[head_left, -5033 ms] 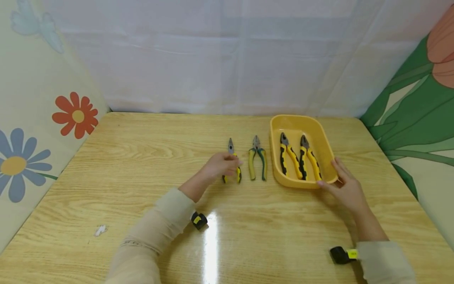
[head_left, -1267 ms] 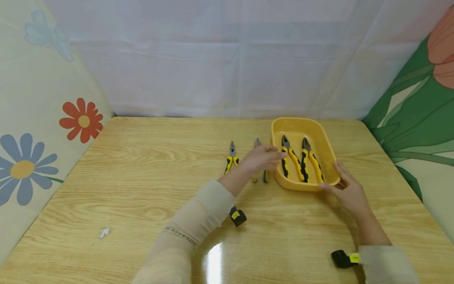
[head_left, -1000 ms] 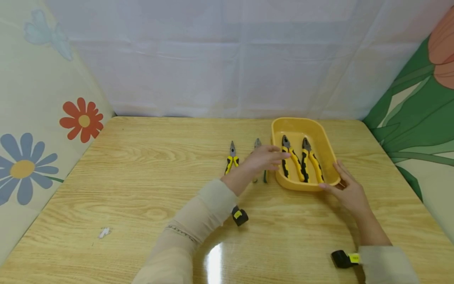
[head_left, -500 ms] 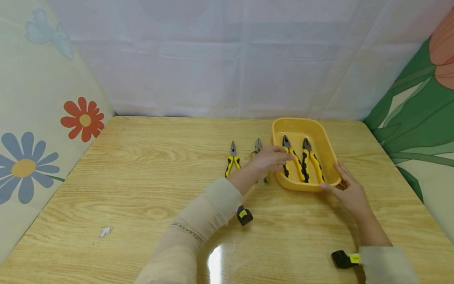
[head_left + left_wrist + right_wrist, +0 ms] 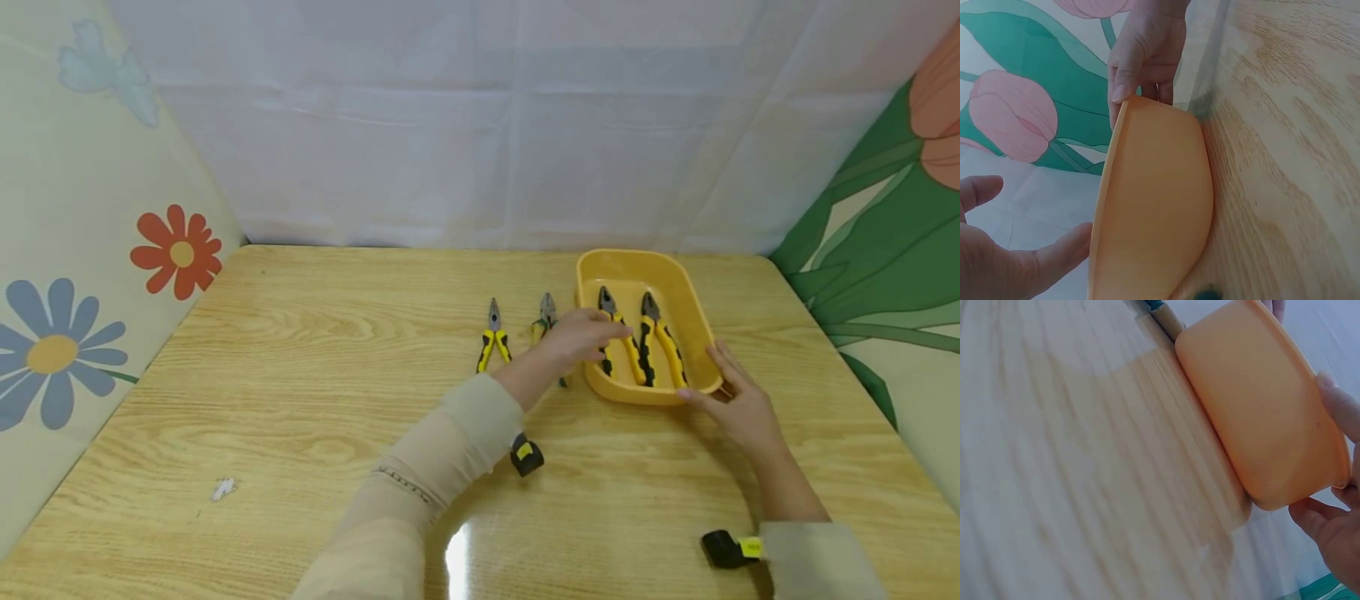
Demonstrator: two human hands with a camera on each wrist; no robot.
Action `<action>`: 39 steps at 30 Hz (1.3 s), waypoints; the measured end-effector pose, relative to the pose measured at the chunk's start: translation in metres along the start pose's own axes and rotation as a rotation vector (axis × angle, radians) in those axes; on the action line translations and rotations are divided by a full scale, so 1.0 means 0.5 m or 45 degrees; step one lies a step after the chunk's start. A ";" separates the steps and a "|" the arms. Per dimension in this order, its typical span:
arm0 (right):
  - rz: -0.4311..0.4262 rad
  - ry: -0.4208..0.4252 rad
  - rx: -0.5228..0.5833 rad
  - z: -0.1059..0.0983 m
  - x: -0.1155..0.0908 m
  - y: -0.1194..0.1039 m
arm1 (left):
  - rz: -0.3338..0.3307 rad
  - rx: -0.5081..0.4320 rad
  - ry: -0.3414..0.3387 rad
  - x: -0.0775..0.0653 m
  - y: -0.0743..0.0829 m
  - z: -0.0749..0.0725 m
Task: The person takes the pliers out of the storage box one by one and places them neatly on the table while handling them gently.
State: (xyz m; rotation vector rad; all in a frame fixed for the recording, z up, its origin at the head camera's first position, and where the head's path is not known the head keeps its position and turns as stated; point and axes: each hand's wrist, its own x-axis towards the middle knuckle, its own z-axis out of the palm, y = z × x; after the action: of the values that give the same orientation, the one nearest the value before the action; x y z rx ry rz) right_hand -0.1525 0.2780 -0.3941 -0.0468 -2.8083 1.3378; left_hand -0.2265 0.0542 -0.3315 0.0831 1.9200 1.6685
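Observation:
In the head view a yellow plastic tray [image 5: 693,312] holds two pairs of black-and-yellow pliers, the left pliers [image 5: 633,354] and the right pliers [image 5: 671,354]. My left hand [image 5: 573,337] reaches over the tray's left rim, fingers extended above the left pliers' handles and partly hiding them. In the left wrist view its thumb and a finger stand apart. My right hand [image 5: 738,408] grips the tray's near right corner, thumb at the rim and fingers on the outer wall. Green-and-yellow pliers [image 5: 548,307] lie left of the tray, partly behind my left hand.
Needle-nose pliers [image 5: 494,325] with yellow-and-black handles lie farther left on the wooden table [image 5: 337,333]. A black wrist camera [image 5: 527,455] sits under my left wrist, another camera [image 5: 723,548] by the right. A white curtain [image 5: 375,150] hangs at the back.
My left hand has moved right from the needle-nose pliers, past the green-and-yellow ones, to over the tray's left side, still drifting right. My right hand stays on the tray.

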 end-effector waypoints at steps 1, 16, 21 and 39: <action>-0.003 0.002 -0.001 0.000 0.000 0.000 | 0.004 -0.001 0.000 0.001 0.000 0.001; 0.005 0.016 0.014 0.003 0.001 0.002 | 0.022 0.093 0.070 0.011 0.001 0.016; 0.041 0.025 0.008 0.005 0.002 0.000 | 0.028 0.164 0.093 0.014 0.004 0.020; 0.024 0.037 0.004 0.006 0.001 0.003 | -0.001 0.406 0.249 0.019 0.006 0.044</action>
State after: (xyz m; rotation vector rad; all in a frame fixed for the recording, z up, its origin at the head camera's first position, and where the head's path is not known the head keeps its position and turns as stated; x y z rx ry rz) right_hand -0.1529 0.2767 -0.3969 -0.0917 -2.7891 1.3340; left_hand -0.2250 0.0782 -0.3333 0.0449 2.3204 1.3995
